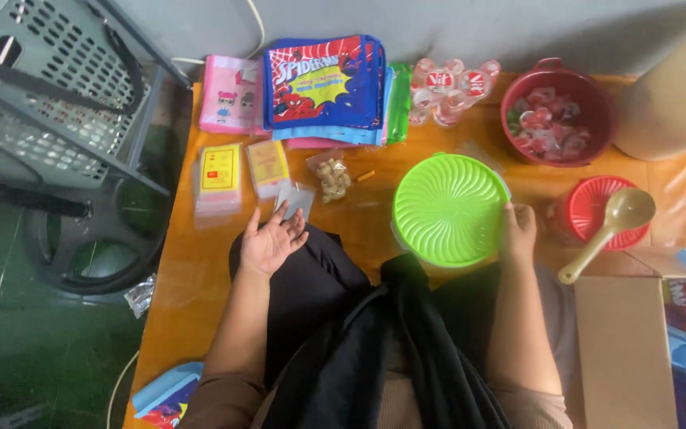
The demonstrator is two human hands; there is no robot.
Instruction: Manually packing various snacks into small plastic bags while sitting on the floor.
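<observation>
Left hand (270,242) palm up, fingers spread wide beside a small clear bag (297,199) near the bench's front edge, right hand (518,232) fingers curled against the green lid (449,209), red bowl (565,115) at the back edge

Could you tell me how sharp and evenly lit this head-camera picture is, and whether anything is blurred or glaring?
Head view: soft, even light with faint shadows; overall slightly soft focus; the left hand is a little blurred above the small clear pouch; the right hand at the green lid is steadier; mild sheen on the orange table cover; edges bend slightly from the wide lens.
</observation>
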